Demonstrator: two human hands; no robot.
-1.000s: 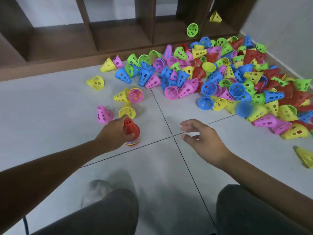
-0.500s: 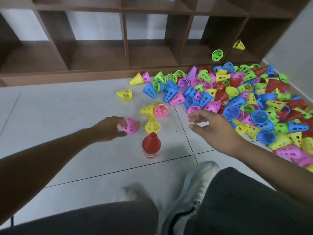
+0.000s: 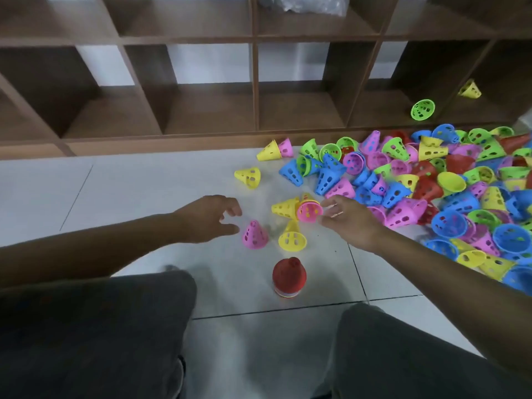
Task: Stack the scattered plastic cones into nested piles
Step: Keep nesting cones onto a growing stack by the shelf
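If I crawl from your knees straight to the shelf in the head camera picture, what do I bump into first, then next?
Red-topped stack → upright yellow cone → tipped-over pink cone → blue cone lying on its side → green cone → wooden shelf.

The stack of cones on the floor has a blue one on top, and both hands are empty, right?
Nearly. The top cone of the nested stack is red, not blue; the head view shows it plainly. The rest holds: the left hand and right hand both hold nothing, fingers spread near the loose cones.
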